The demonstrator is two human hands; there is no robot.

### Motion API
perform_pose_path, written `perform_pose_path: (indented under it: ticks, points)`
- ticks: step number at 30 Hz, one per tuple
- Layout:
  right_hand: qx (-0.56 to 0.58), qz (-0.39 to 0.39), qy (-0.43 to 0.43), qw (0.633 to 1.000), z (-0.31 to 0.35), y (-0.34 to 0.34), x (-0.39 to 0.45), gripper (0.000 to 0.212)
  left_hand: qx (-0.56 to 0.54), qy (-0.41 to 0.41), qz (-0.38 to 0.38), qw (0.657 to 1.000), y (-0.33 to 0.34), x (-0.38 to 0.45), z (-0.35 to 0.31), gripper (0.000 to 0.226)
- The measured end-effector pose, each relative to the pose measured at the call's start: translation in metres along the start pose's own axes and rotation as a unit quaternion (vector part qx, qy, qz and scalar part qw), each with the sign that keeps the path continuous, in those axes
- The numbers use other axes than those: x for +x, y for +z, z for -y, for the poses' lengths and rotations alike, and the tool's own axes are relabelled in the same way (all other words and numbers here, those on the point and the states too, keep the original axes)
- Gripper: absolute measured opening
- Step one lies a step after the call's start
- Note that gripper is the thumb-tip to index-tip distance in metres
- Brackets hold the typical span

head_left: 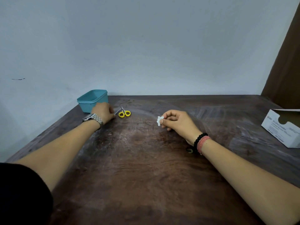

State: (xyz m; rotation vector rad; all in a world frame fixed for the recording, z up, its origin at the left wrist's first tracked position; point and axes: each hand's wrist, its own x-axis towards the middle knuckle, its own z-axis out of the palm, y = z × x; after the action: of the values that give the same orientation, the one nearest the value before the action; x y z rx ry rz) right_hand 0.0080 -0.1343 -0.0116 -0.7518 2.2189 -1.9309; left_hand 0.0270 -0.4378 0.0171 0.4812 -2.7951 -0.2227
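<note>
While my right hand (177,122) pinches a small white scrap (159,120) between thumb and forefinger, just above the middle of the brown table (146,176), my left hand (103,112) lies far out to the left, knuckles up and fingers curled under. Its fingertips meet a slim grey tool (117,111) (tweezers, perhaps; too small to tell). I cannot tell whether they grip it or only touch it, because the back of the hand hides them. Small yellow-handled scissors (124,113) lie just beside that tool, with the blades pointing away toward the wall and the finger loops side by side toward me. They sit well to the left of the scrap and right next to the left hand, so I judge the left hand is the one to pick them up. A teal tub (92,99) stands behind the left hand at the table's far edge, and a white cardboard box (282,129) sits far right.
</note>
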Motion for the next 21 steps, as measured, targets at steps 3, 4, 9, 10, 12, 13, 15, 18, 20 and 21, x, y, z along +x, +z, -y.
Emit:
perform_pose_path:
  ticks: [3, 4, 9, 10, 12, 13, 15, 18, 20, 21]
  points:
    - [0.009, -0.001, 0.002, 1.000, 0.001, 0.000, 0.000, 0.006, 0.036, 0.010, -0.008, 0.999, 0.001, 0.000, -0.003, 0.014]
    - [0.015, -0.003, 0.005, 1.000, 0.001, 0.000, 0.000, 0.005, 0.042, 0.012, -0.012, 0.999, 0.003, 0.000, -0.003, 0.014]
    - [0.090, -0.022, 0.031, 0.995, 0.006, -0.001, -0.001, 0.007, -0.012, -0.003, -0.075, 0.997, 0.003, -0.006, -0.003, 0.017]
    - [0.107, -0.025, 0.036, 0.993, 0.007, -0.001, -0.001, 0.007, -0.048, -0.002, -0.097, 0.994, 0.001, -0.008, -0.007, 0.018]
    - [0.143, -0.030, 0.043, 0.988, 0.008, -0.001, -0.001, 0.008, -0.146, 0.022, -0.121, 0.982, -0.004, -0.017, -0.023, 0.016]
    - [0.157, -0.033, 0.045, 0.986, 0.009, -0.001, -0.001, 0.009, -0.199, 0.040, -0.123, 0.971, -0.006, -0.023, -0.034, 0.013]
    - [0.178, -0.039, 0.051, 0.982, 0.011, 0.000, -0.001, 0.009, -0.279, 0.070, -0.113, 0.951, -0.009, -0.040, -0.059, 0.009]
    - [0.214, -0.051, 0.062, 0.974, 0.012, -0.002, -0.002, 0.009, -0.367, 0.088, -0.074, 0.923, -0.006, -0.063, -0.094, 0.013]
    - [0.237, -0.064, 0.068, 0.967, 0.013, -0.004, -0.001, 0.011, -0.410, 0.099, -0.057, 0.905, 0.000, -0.072, -0.111, 0.017]
    - [0.245, -0.071, 0.071, 0.964, 0.013, -0.004, -0.001, 0.015, -0.422, 0.109, -0.051, 0.899, 0.002, -0.076, -0.118, 0.020]
